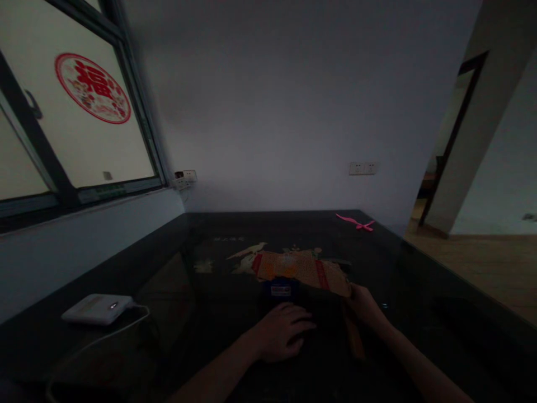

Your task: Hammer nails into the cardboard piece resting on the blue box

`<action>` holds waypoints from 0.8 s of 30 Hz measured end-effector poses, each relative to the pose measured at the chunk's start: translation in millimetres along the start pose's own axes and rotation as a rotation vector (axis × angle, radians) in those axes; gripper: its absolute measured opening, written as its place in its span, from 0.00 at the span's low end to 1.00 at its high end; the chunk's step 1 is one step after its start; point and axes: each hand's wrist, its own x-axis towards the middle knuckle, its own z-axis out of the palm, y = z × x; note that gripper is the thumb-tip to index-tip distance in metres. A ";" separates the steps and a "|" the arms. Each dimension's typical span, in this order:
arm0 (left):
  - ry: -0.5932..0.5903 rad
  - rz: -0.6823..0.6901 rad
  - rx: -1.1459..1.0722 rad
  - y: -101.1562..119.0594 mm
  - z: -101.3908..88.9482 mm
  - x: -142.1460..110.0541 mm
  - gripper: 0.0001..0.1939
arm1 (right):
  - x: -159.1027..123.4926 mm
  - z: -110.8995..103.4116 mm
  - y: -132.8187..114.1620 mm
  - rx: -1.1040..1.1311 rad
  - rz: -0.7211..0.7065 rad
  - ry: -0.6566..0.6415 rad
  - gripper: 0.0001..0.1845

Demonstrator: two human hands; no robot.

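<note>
My right hand point(361, 301) grips the near right end of a flat tan piece with red bands and a woven-looking pattern point(302, 267); the dim light hides whether it is cloth or card. The piece stretches left from the hand, above the dark table top. Under its near edge shows a dark blue object with a small pale label point(281, 289), partly covered. My left hand point(285, 332) is just in front of the blue object, palm down, fingers spread and holding nothing. A brown strip point(354, 336) shows below my right hand; I cannot tell whether it is a reflection.
The glossy dark table point(235, 224) reaches the wall and bears a printed bird picture point(247, 250). A white power bank point(99, 309) with a white cable point(104, 337) lies at left. A pink ribbon point(356, 223) rests at the far right. Wall sockets point(363, 168) are behind.
</note>
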 end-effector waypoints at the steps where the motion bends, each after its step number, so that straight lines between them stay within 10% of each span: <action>1: 0.005 0.000 0.000 0.3 -0.6 0.0 0.24 | -0.3 -0.3 -0.8 -0.001 0.000 0.000 0.14; 17: 0.102 0.049 0.046 -5.1 3.9 0.9 0.23 | -2.1 -2.8 -0.8 0.029 -0.032 0.023 0.14; 24: 0.512 0.123 0.136 -25.2 2.2 -8.3 0.13 | 1.3 -3.8 3.7 0.032 -0.025 0.022 0.16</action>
